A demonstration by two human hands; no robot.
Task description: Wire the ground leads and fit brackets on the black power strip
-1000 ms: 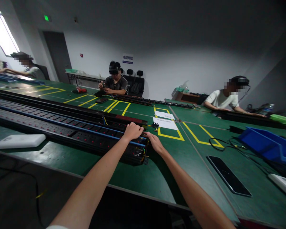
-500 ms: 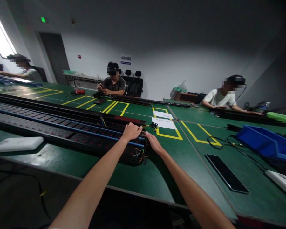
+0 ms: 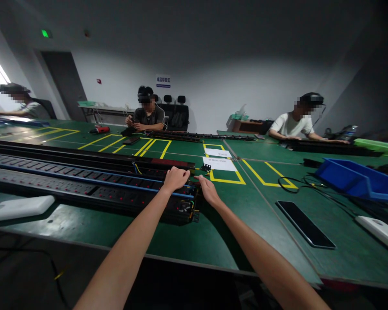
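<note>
Pale walls [image 3: 210, 94] stood behind a green counter [image 3: 261, 215], on which black socket strips [image 3: 126, 196] lay side by side, reaching from the left edge of view to about the middle. The left hand [image 3: 175, 178] rested palm down near their right end, while the right hand [image 3: 208, 189] was just beside that end, its fingertips close to the other hand's. Much of the fingers was hidden, so whether either grip was spread, pressed together or pinching something could not be told. Judging by their length and hard casing, the strips seemed stiff and rather heavy, with smooth faces that might slip; the wires [image 3: 191, 206] at the right end looked delicate, making the casing's sides, back from there, the safer hold. Their long axis ran roughly along the counter's near edge, the wired end pointing right, towards the phone [image 3: 305, 224] lying well apart.
</note>
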